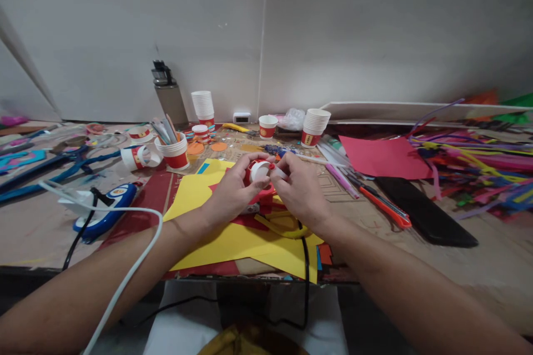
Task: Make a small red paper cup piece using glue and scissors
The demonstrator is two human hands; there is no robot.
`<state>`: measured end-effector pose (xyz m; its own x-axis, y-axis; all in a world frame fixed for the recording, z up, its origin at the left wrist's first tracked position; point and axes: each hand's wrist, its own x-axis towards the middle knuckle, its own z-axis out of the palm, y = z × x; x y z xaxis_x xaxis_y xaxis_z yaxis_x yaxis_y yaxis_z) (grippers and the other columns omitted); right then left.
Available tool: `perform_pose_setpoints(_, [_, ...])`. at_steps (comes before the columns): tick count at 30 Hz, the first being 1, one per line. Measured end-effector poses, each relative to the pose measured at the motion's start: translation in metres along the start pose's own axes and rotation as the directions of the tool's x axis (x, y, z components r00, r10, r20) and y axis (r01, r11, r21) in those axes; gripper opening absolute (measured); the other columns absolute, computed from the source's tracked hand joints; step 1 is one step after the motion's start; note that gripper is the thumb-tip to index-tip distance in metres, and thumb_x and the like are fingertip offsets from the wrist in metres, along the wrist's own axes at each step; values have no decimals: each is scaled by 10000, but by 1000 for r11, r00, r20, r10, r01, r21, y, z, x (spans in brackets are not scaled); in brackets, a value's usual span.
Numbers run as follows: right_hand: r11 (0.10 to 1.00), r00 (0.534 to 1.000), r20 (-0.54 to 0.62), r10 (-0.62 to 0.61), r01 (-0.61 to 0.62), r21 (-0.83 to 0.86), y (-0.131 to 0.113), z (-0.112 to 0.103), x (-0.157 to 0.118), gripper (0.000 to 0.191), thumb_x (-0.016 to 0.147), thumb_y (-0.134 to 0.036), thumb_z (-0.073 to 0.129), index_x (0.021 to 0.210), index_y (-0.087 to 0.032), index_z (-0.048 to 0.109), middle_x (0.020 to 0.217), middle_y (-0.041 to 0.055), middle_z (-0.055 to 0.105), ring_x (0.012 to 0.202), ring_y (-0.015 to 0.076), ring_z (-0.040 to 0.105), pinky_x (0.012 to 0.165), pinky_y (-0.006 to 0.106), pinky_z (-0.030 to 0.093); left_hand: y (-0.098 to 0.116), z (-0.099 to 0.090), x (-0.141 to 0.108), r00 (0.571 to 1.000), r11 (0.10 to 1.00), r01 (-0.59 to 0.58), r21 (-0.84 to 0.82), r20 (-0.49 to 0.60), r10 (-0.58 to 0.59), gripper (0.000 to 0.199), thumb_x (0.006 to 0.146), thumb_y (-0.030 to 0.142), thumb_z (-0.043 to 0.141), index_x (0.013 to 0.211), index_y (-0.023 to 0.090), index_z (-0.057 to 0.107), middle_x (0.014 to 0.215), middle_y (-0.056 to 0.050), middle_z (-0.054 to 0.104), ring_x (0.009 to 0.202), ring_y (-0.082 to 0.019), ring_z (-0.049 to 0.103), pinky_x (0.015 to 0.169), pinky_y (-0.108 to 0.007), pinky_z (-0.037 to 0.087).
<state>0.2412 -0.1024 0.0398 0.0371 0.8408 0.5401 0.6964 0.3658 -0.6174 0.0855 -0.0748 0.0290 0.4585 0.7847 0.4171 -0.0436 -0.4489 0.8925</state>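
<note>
Both my hands are together above the yellow paper sheets (195, 247). My left hand (233, 191) is closed around a small red-and-white paper cup (260, 171), its round white face turned toward me. At the cup's right side my right hand (302, 186) pinches a small white piece with a red end (280, 171); its exact kind is unclear. Beneath the hands lie red paper pieces (250, 222), partly covered. A yellow curved tool (283, 227) with a black cord (307, 277) rests just below my right hand.
Left of me stand a paper cup of pens (175, 155), a tipped cup (132, 158) and a blue power strip (120, 199) with a white cable (141, 255). Stacked cups (315, 125) stand behind. Rightward lie red paper (383, 158), an orange cutter (385, 208), a black phone-like slab (428, 213) and pipe cleaners (491, 155).
</note>
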Motion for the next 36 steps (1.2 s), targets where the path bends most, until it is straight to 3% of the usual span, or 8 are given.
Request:
perform_pose_setpoints(9, [1000,1000,18,-2,1,26,-2,0,-3,104,757,-220,540,690,-216,461,639,-16,569,553,120,453,534,258,326,4,1,-1,1000,998,-7,64,0,7,325,906,311,523,1198,170,535,1223,-98,614,1111,-195,582,1002,-346,440])
perform_pose_setpoints(29, [1000,999,48,-7,6,28,-2,2,-4,120,756,-230,540,670,-217,458,598,-25,532,536,118,440,516,260,310,-3,0,-2,998,991,-49,127,-24,53,300,893,285,528,1179,195,528,1168,-73,634,1041,-177,602,944,-338,471])
perform_pose_setpoints(36, [996,992,118,-53,43,82,-4,-2,0,76,780,-237,577,792,-203,511,694,-21,547,594,117,447,552,255,333,-1,-7,1,999,978,-24,208,-34,31,343,896,240,506,1235,188,494,1201,-73,613,1057,-184,597,933,-335,475])
